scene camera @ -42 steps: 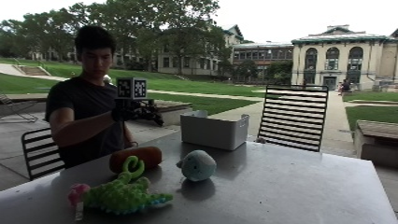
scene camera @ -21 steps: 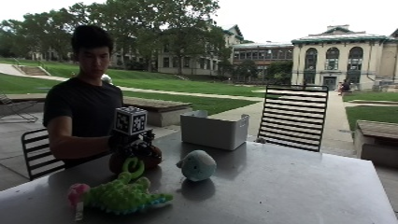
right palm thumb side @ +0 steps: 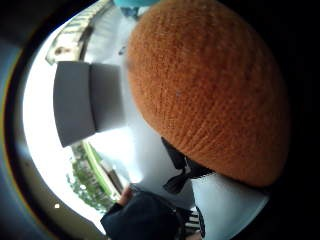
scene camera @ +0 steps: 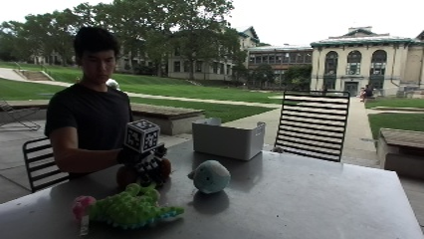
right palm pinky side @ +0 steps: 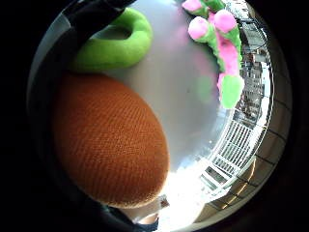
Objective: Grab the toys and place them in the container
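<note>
An orange ball-shaped knit toy point(scene camera: 124, 176) lies on the grey table point(scene camera: 298, 199) in front of the person. My gloved right hand point(scene camera: 144, 162) sits on top of it with fingers curled down over it, and the toy still rests on the table. The toy fills both palm views point(right palm pinky side: 108, 145) point(right palm thumb side: 210, 95). A green and pink plush toy point(scene camera: 129, 209) point(right palm pinky side: 219, 43) lies just in front of it. A teal round plush point(scene camera: 211, 177) stands to its right. The white container point(scene camera: 228, 139) point(right palm thumb side: 82, 102) stands behind, near the table's far edge.
A black slatted chair point(scene camera: 311, 124) stands behind the table at the right, and another chair point(scene camera: 40, 162) is beside the person. The person's bare hand does not show.
My hand came down from chest height onto the orange toy half a second ago and has stayed on it. The toys and the container have not moved.
</note>
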### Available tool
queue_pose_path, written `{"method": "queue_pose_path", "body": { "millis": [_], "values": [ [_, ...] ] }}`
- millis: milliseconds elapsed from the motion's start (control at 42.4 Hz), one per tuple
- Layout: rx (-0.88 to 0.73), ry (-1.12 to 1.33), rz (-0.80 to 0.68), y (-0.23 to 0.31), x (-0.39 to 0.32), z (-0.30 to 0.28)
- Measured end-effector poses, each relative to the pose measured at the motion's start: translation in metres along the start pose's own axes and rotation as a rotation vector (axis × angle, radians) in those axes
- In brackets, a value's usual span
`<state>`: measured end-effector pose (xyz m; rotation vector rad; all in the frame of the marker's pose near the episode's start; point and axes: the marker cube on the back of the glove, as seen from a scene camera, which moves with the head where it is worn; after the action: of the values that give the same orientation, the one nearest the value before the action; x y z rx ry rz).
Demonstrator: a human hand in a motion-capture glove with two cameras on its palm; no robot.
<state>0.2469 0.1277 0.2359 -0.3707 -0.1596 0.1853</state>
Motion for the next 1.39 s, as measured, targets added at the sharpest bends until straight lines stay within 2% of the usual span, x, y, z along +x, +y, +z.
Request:
{"method": "queue_pose_path", "body": {
  "millis": [330, 566, 778, 991, 1203, 1391],
  "values": [
    [0.102, 0.039, -0.022, 0.005, -0.011, -0.006],
    [0.116, 0.107, -0.058, -0.007, -0.005, -0.012],
    [0.112, 0.111, -0.069, -0.015, -0.004, -0.040],
    [0.180, 0.079, -0.016, -0.013, -0.030, -0.124],
    [0.298, 0.086, -0.033, -0.033, -0.044, -0.224],
    [0.344, 0.050, -0.059, -0.025, -0.110, -0.282]
  ]
}}
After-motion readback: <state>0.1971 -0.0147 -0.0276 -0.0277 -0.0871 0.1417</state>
